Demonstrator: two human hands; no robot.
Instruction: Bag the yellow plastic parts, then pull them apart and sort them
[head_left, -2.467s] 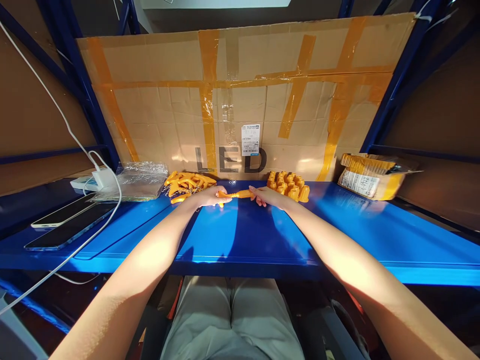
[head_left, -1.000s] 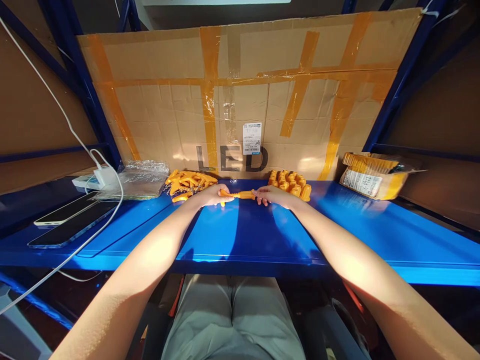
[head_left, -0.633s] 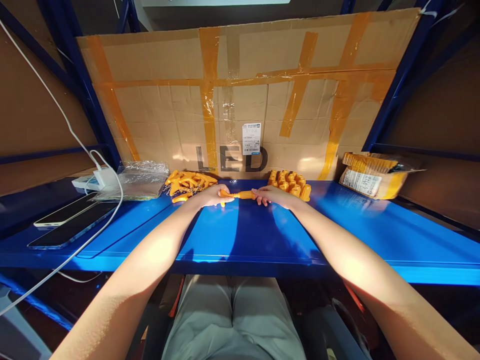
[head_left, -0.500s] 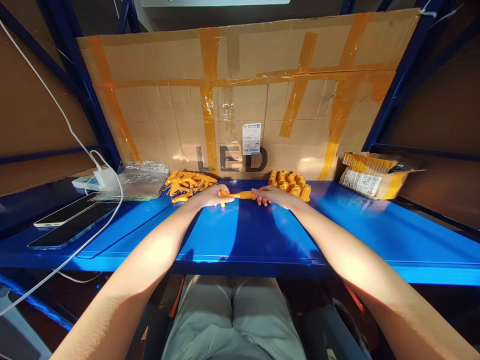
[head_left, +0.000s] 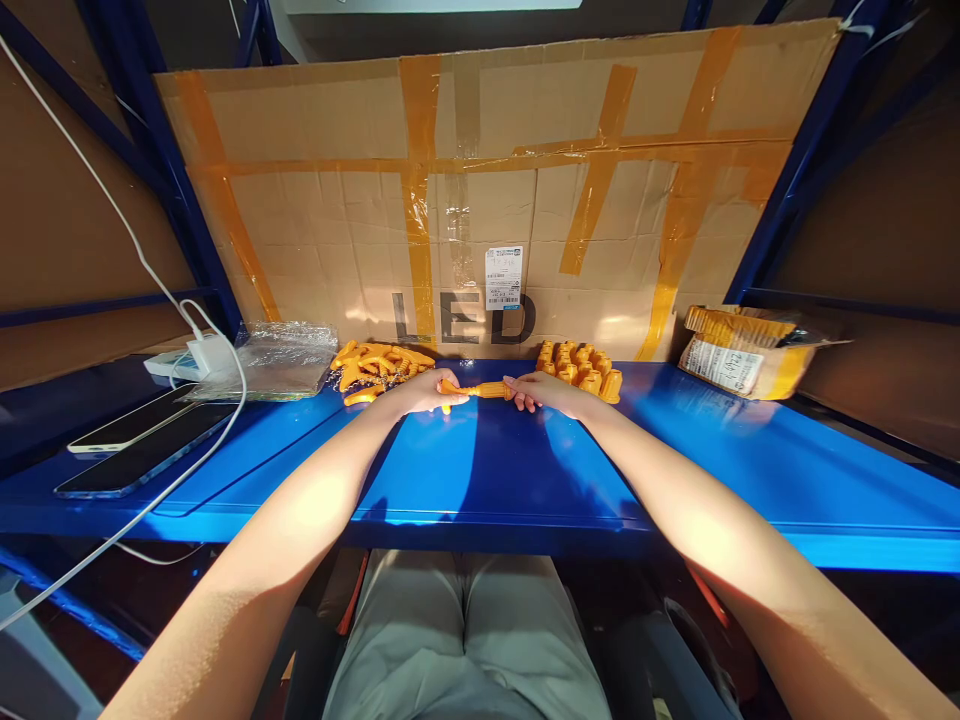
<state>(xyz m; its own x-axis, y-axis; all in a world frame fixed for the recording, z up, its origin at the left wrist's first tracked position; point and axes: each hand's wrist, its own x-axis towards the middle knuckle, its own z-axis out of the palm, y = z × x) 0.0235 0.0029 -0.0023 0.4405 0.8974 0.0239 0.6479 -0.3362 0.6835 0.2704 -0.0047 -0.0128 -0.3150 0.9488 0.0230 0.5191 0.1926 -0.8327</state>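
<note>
My left hand (head_left: 424,391) is closed in a pinch on a slim orange plastic piece (head_left: 454,390), part of which hangs below the fingers. My right hand (head_left: 543,390) pinches the far end of an orange ribbed cylinder (head_left: 492,390). The two parts lie end to end in one line just over the blue shelf (head_left: 510,460); whether they are locked together I cannot tell. Beside my left hand is a heap of orange plastic pieces (head_left: 379,362) with small dark chains. Behind my right hand several orange cylinders (head_left: 581,362) stand upright in a cluster.
Two phones (head_left: 142,455) lie at the left near a white cable (head_left: 229,400) and a white plug (head_left: 210,357). Clear plastic wrap (head_left: 277,355) sits behind them. An opened yellow-and-brown package (head_left: 739,350) stands at the right. A taped cardboard sheet (head_left: 337,230) walls off the back.
</note>
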